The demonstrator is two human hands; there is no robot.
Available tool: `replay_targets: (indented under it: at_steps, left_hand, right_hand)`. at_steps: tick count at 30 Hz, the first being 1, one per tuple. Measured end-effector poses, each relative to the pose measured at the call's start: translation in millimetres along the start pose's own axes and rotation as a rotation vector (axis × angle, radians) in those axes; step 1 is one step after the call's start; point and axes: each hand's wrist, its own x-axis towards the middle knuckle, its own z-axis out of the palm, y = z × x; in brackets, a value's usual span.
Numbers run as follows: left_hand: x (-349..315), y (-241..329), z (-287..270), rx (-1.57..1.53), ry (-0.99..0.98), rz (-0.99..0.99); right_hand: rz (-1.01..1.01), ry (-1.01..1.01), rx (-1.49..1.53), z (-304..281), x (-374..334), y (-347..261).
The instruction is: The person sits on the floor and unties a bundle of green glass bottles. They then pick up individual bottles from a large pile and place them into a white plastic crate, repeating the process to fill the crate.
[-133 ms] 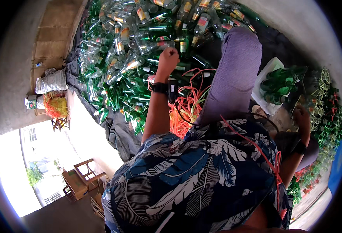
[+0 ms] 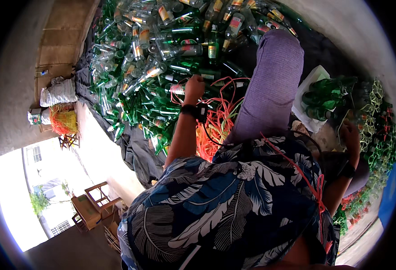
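Note:
My left hand (image 2: pixel 194 89) is closed over the pile of loose glass bottles (image 2: pixel 155 85), above a tangle of red plastic straps (image 2: pixel 213 130). Whatever its fingers hold, if anything, is hidden. On the other side of my raised knee, my right hand (image 2: pixel 350 136) has its fingers curled beside a cluster of green bottles (image 2: pixel 326 96), which rests on a white sheet or sack (image 2: pixel 300 101). A thin pale strand shows near those fingers, but I cannot make out what they grip. Another red strap (image 2: pixel 292 164) trails across my patterned shirt.
My knee in purple trousers (image 2: pixel 270 85) stands between the two hands. Green and red netting-like strapping over bottles (image 2: pixel 373 126) lines the right wall. A wooden stool (image 2: pixel 103 198) and a bundle of orange and yellow straps (image 2: pixel 64 120) stand at the left. Dark sheeting (image 2: pixel 139 150) borders the pile.
My left hand has drawn back toward my body, lower over the bottles, still closed. My right hand has hardly moved.

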Motion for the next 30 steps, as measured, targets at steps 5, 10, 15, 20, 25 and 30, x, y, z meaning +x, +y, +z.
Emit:
replay_targets:
  at_steps: [5,10,15,20,25,30]
  left_hand:
    - [-40,9,83,0.112,-0.185,0.174]
    - [-102,22,115,0.368,-0.302,0.560]
    - [-128,8,132,0.196,-0.847,0.410]
    - [-150,-20,119,0.411,-0.942,0.446]
    - [-170,-36,88,0.712,-1.160,0.543]
    - [-216,-108,91,0.707,-1.143,0.320]
  right_hand:
    - [0.013,-0.044,-0.051,-4,3,-2]
    - [0.030,-0.039,-0.021,-5,-1,5]
    - [-0.017,-0.014,-0.018,-1,-6,5]
    - [-0.024,-0.037,0.036,3,-8,4]
    - [0.029,-0.062,-0.038,3,-2,1]
    - [-0.008,-0.052,-0.001,5,9,25]
